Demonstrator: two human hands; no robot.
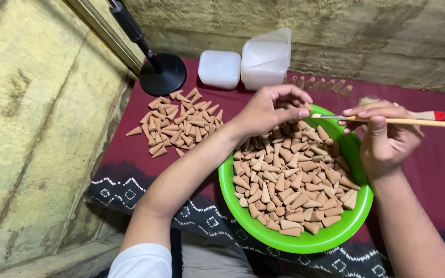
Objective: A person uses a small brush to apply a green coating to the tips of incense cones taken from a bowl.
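Nearest to me, my lap and my white sleeve (135, 261) are showing at the bottom edge, and both my forearms are reaching forward over a dark red cloth (439, 170) with a white pattern along its near border.

Just in front of me, a bright green bowl (305, 243) is sitting on this cloth. It is holding a big heap of small clay-coloured cones (289, 180), lying in all directions.

My left hand (269, 110) is hovering over the far rim of the bowl. The fingers are curling inward and the thumb is meeting the fingertips, as if pinching something small, but I cannot tell whether a cone is really between them. My right hand (384, 136) is staying over the right side of the bowl. It is closing around a thin wooden brush (413, 122), which is lying almost level, its metal part pointing toward my left hand and its long handle going out past the right edge.

Further, on the left of the bowl, a second group of cones (178, 123) is spreading flat on the cloth, well apart from the bowl.

Behind my right hand, another brush with a red tip (431, 115) is lying on the cloth.

Farthest, near the rough wall, a black round stand base (163, 74) with a pole, a low white plastic box (219, 68) and a taller clear container (265, 59) are standing, and a short row of cones (319, 84) is lining up beside them.
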